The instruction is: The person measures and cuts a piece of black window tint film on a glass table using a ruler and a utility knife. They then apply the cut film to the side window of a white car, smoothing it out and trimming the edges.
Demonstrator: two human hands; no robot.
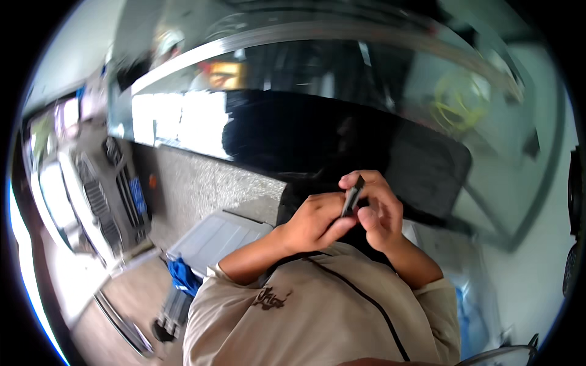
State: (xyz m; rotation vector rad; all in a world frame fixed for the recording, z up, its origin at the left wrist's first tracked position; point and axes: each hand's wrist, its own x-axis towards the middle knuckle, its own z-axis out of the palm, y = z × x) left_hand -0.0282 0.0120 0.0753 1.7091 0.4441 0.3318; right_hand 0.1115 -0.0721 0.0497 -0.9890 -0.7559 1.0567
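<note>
My left hand (pixel 317 222) and my right hand (pixel 381 213) meet in front of my torso around a small, slim dark object (pixel 353 196), held at a slant. My left fingers and thumb close on its lower part, while my right index finger curls at its upper end, with my right thumb beside it. I cannot make out what the object is. Just beyond my hands is the edge of a glossy black panel (pixel 287 134) with a matte dark pad or strip at its right end (pixel 433 177).
Glass panes (pixel 513 140) and a pale metal strip (pixel 274 33) lie ahead. A yellow cord (pixel 458 107) shows at right. At left are a parked car (pixel 91 201) on a concrete floor (pixel 213 177), a grey plastic box lid (pixel 213 244) and a blue cloth (pixel 183 274).
</note>
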